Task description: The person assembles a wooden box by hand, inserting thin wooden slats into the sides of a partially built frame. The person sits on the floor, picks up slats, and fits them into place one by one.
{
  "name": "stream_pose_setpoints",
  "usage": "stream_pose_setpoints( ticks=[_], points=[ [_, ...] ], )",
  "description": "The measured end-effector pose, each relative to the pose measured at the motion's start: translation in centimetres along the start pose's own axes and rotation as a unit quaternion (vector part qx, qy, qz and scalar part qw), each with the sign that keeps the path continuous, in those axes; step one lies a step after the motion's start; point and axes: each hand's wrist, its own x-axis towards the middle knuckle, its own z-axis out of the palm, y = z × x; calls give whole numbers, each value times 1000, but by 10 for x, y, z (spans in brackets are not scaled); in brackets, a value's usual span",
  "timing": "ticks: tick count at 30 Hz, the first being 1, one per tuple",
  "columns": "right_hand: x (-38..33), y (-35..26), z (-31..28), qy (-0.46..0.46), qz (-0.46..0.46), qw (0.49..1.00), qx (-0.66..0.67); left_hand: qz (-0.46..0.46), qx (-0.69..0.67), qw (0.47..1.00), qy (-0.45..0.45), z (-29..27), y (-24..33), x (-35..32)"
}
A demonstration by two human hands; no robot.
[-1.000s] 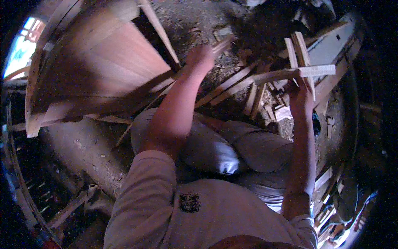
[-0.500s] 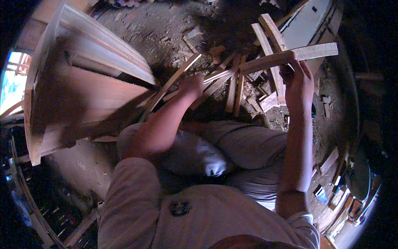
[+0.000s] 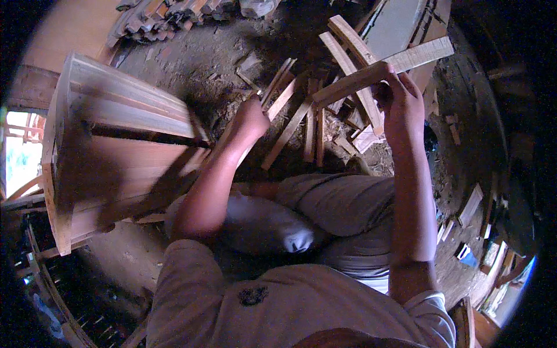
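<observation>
My right hand point(image 3: 404, 107) pinches a wooden slat point(image 3: 354, 84) near its middle. The slat is raised at a slant, its near face in shadow and its right end pale in the light. My left hand point(image 3: 250, 122) is closed around thin wooden strips point(image 3: 280, 81) that stick out above the knuckles. Their lower part is mostly hidden behind my forearm. Between my hands several loose slats point(image 3: 288, 134) lie on the ground. Two longer pale sticks point(image 3: 351, 58) rest beyond the raised slat, partly covered by it.
A large tapered wooden body of joined boards point(image 3: 136, 165), with a dark gap along it, stands at my left. Stacked wood pieces point(image 3: 168, 17) lie at the far side. A pale panel point(image 3: 394, 26) leans at the far right. Offcuts point(image 3: 470, 206) and shavings litter the dirt floor.
My left hand has moved a little left, and its strips now point more steeply away from me. My right hand still holds the slat. The whole view has shifted slightly.
</observation>
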Motion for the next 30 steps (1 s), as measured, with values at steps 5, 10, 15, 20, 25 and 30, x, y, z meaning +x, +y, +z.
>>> stream_pose_setpoints(
  ticks=[5, 10, 15, 20, 25, 30],
  points=[
    [-3, -2, 5, -6, 7, 1000, 26, -57, -73, 996, 0, -22, -19, 2],
    [-6, -7, 0, 1, 7, 999, 32, -113, -210, 971, -4, -74, 24, -6],
    [-1, -2, 1, 35, 35, 996, -72, -59, -323, 944, 34, -95, 13, -13],
    [-22, -25, 11, 6, -124, 990, 66, -3, -390, 921, -12, -127, 94, -29],
    [-64, -71, 12, -128, -144, 955, 226, 57, -372, 926, -33, -77, 193, -8],
    [-44, -62, -18, -6, -341, 937, 78, 172, -275, 937, -130, 28, 311, 40]
  ],
)
